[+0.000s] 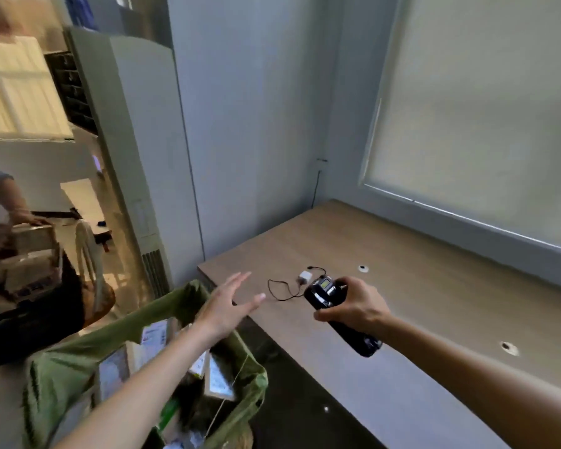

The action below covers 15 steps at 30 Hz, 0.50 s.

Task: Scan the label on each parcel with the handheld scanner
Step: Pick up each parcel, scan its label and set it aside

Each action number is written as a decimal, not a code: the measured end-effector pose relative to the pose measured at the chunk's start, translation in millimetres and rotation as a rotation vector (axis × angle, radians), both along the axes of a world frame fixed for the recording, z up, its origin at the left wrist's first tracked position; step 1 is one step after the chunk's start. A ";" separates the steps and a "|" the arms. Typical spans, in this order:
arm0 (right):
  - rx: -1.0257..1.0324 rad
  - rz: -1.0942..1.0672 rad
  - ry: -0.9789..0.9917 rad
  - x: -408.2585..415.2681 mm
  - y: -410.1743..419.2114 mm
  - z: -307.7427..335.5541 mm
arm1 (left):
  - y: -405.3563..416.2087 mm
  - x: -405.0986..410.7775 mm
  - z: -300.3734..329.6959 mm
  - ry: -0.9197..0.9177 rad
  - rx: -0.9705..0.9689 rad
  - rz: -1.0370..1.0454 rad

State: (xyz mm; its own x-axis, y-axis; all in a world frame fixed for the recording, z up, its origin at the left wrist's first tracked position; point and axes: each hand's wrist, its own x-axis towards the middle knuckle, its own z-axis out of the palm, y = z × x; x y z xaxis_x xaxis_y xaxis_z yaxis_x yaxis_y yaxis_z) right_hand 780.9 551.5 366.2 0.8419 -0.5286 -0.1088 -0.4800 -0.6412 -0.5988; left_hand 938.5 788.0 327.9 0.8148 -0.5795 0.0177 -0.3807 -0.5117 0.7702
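Right hand (353, 306): fingers and thumb wrapped around the handheld scanner (334, 314), held above the surface (434, 286).
Handheld scanner: black body, small lit screen near its top end facing up; lower end sticks out below the palm.
Left hand (227, 303): fingers straight and spread, palm turned toward the right, holding nothing, in the air over the near-left corner of the surface and the bag's rim.
Green bag (78, 367): open-topped, just beside the left end of the surface, below the left forearm.
Parcels (114, 371): several inside the green bag, white labels showing; print too blurred to read.
Charger (305, 276): small white plug with a thin black cable (279, 291) looped on the surface, just beyond the scanner.
Surface: wood-toned, set in a corner under a window with a drawn blind (483, 108).
Other person (0, 196): far left, a hand resting on a box.
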 end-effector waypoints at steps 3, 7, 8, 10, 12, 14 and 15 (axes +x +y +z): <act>-0.040 -0.157 -0.030 -89.9 -37.4 31.3 | -66.5 -45.0 31.2 -0.018 0.009 -0.133; -0.109 -0.396 -0.046 -223.6 -82.9 68.1 | -171.3 -128.8 67.0 -0.078 -0.006 -0.336; -0.115 -0.454 -0.044 -259.0 -93.2 76.6 | -197.8 -155.7 76.5 -0.095 -0.008 -0.391; -0.115 -0.575 -0.044 -331.5 -112.2 94.5 | -249.1 -215.8 98.0 -0.116 -0.012 -0.504; -0.122 -0.693 -0.051 -406.5 -128.7 109.6 | -296.2 -281.9 118.4 -0.142 -0.015 -0.620; -0.135 -0.810 -0.066 -483.0 -141.9 120.2 | -339.1 -353.3 132.7 -0.153 -0.033 -0.726; -0.139 -0.869 -0.069 -521.1 -147.8 123.6 | -359.2 -390.1 136.7 -0.151 -0.046 -0.773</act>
